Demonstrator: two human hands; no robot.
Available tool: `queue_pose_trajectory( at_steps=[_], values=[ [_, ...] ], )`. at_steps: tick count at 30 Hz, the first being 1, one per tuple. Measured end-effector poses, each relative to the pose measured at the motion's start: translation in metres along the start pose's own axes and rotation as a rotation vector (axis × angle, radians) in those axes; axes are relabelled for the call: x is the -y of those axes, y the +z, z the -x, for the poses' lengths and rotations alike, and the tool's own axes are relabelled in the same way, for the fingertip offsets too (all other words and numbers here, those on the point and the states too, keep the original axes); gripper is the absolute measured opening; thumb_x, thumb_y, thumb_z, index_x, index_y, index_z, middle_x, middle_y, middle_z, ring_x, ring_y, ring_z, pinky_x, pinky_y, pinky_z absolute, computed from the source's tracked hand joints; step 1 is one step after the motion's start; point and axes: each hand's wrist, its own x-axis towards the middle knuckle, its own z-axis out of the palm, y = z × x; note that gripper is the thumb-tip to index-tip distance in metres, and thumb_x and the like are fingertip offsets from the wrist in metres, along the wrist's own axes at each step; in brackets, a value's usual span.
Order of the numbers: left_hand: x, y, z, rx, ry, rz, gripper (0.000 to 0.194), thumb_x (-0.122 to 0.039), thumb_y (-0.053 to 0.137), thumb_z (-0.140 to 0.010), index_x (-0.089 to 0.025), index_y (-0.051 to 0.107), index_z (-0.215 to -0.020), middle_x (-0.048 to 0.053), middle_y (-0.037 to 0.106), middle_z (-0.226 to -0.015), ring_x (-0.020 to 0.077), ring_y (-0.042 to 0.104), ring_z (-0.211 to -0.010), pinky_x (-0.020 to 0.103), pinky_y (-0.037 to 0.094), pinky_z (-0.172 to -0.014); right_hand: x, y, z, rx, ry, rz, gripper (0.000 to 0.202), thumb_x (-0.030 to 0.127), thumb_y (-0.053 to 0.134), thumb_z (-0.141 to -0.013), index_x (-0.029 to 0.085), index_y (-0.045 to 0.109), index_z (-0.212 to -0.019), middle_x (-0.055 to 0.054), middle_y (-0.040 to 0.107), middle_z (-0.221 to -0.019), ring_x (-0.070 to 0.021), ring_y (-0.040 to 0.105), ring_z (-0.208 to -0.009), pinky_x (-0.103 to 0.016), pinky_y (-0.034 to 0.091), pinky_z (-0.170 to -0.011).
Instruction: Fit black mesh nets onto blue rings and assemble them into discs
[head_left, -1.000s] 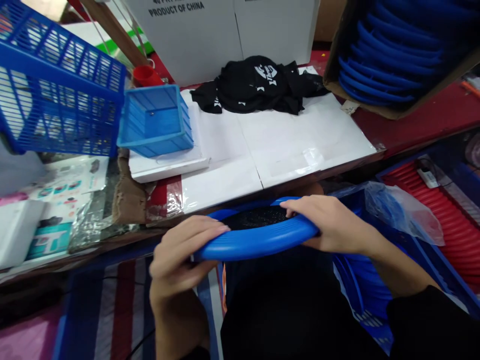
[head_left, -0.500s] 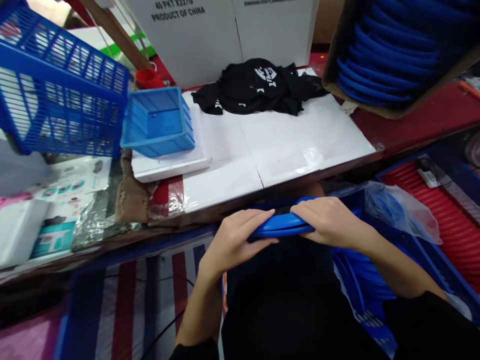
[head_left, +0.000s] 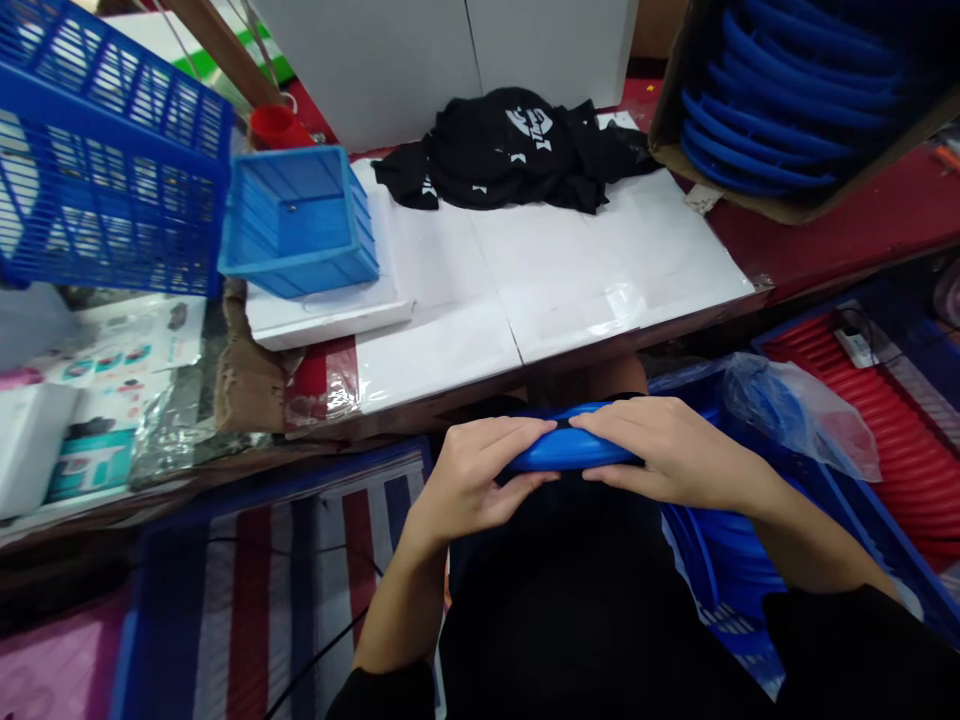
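Between my hands, just above my lap, is a blue curved plastic piece point(head_left: 566, 455), seen nearly edge-on with a dark part at its upper middle. My left hand point(head_left: 480, 470) grips its left end, fingers on top and thumb below. On the right end, my right hand point(head_left: 667, 450) holds it the same way. The far side of the piece is hidden. Beside my right forearm, a blue crate point(head_left: 832, 500) holds similar blue curved pieces point(head_left: 727, 550).
On the white-covered table point(head_left: 465, 345) lie a black printed cloth point(head_left: 495, 150) and a light-blue bin point(head_left: 289, 270). A carton point(head_left: 802, 215) of stacked blue rims stands at back right, a blue basket point(head_left: 135, 200) at left. Red ribbed pieces point(head_left: 900, 430) sit far right.
My right fingers have shifted left along the top edge, and my right thumb now presses underneath. The gap along the blue piece's front edge no longer shows. The view has tilted slightly.
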Motion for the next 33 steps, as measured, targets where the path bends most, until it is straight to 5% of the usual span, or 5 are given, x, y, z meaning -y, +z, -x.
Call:
queue_pose_trajectory(
  at_steps=[6, 12, 15, 22, 33],
  values=[
    [0.002, -0.013, 0.003, -0.041, 0.001, 0.100, 0.041, -0.034, 0.082, -0.093, -0.020, 0.073, -0.130, 0.012, 0.084, -0.108, 0.0258, 0.081, -0.095, 0.035, 0.064, -0.083, 0.003, -0.013, 0.005, -0.088, -0.010, 0.036, 0.043, 0.040, 0.070, -0.099, 0.017, 0.066, -0.135, -0.014, 0.080, -0.117, -0.0301, 0.077, -0.102, -0.045, 0.060, -0.092],
    [0.051, -0.031, 0.031, -0.318, 0.044, 0.381, 0.030, -0.050, 0.069, -0.099, -0.029, 0.080, -0.118, 0.003, 0.082, -0.084, 0.0218, 0.075, -0.066, 0.046, 0.060, -0.076, -0.012, -0.033, 0.029, -0.184, -0.033, -0.110, 0.044, 0.028, 0.070, -0.095, 0.024, 0.061, -0.139, -0.008, 0.079, -0.114, -0.0260, 0.076, -0.102, -0.041, 0.061, -0.092],
    [0.062, -0.028, 0.034, -0.301, 0.026, 0.470, 0.032, -0.051, 0.077, -0.093, -0.027, 0.081, -0.114, 0.008, 0.081, -0.080, 0.0268, 0.077, -0.074, 0.053, 0.063, -0.082, -0.012, -0.032, 0.033, -0.252, -0.054, -0.066, 0.033, 0.027, 0.068, -0.097, 0.024, 0.064, -0.130, -0.007, 0.079, -0.106, -0.0244, 0.077, -0.093, -0.037, 0.061, -0.085],
    [0.012, -0.021, 0.008, 0.022, -0.051, 0.211, 0.048, -0.034, 0.083, -0.092, -0.018, 0.071, -0.135, 0.016, 0.081, -0.112, 0.0271, 0.078, -0.100, 0.039, 0.063, -0.089, -0.006, -0.025, 0.024, -0.169, -0.054, 0.160, 0.023, 0.027, 0.064, -0.097, 0.019, 0.069, -0.118, -0.008, 0.079, -0.095, -0.0254, 0.075, -0.082, -0.037, 0.059, -0.074],
    [-0.008, -0.021, -0.003, -0.012, 0.006, 0.118, 0.041, -0.031, 0.073, -0.099, -0.020, 0.070, -0.138, 0.012, 0.083, -0.111, 0.0257, 0.081, -0.099, 0.034, 0.065, -0.089, -0.007, -0.029, 0.033, -0.169, -0.065, 0.141, 0.035, 0.025, 0.064, -0.097, 0.022, 0.065, -0.132, -0.009, 0.080, -0.106, -0.0271, 0.077, -0.091, -0.039, 0.063, -0.079]
  ],
)
